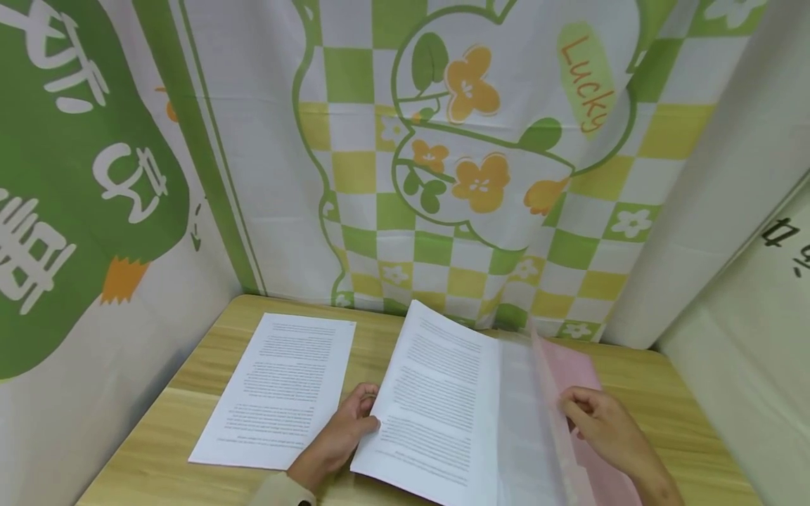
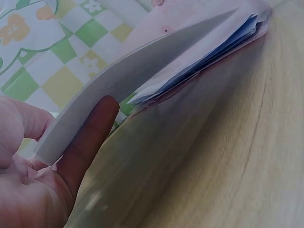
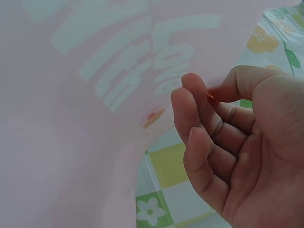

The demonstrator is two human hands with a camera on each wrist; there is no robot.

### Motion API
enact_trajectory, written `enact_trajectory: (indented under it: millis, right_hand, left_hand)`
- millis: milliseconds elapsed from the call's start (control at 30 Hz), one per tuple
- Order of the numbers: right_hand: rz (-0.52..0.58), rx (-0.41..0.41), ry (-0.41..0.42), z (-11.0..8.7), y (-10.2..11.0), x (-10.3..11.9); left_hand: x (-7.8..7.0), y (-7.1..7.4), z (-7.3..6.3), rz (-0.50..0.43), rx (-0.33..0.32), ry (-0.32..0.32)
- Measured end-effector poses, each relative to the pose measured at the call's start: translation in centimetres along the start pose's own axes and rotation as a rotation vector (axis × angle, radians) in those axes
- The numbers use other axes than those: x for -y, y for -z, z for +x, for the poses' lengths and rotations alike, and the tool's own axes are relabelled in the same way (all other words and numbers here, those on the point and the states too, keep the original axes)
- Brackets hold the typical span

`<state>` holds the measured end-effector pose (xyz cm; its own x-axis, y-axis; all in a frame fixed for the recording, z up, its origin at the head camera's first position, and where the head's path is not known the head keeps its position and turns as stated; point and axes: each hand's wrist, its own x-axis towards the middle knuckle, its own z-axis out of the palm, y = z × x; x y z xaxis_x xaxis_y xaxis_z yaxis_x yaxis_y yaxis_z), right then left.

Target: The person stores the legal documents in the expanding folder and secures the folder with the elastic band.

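Note:
My left hand grips the left edge of a thick stack of printed sheets, thumb on top and fingers beneath. In the left wrist view that edge of the stack is lifted and curved above the table. Under and beside it lies a pink folder with a translucent sleeve; blue and white layers show at its edge. My right hand pinches the edge of the folder's raised pink cover between thumb and forefinger. Pale lettering and a small orange figure mark this cover.
Another printed sheet lies flat on the wooden table, left of the held stack. A green, white and yellow checked cloth hangs along the table's back edge, with more printed cloth at both sides.

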<state>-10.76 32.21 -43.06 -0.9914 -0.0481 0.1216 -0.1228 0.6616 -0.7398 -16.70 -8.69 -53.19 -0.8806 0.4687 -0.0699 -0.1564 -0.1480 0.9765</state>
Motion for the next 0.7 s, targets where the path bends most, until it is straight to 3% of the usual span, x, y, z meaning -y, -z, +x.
enact_trajectory:
  millis: [433, 700]
  right_hand:
    - [-0.01, 0.025, -0.055, -0.1, 0.3, 0.1]
    - [-0.017, 0.005, -0.021, -0.1, 0.3, -0.1]
  left_hand:
    - [0.1, -1.7, 1.8, 0.01, -0.016, -0.027]
    - [-0.5, -1.9, 2.1, 0.045, -0.029, -0.027]
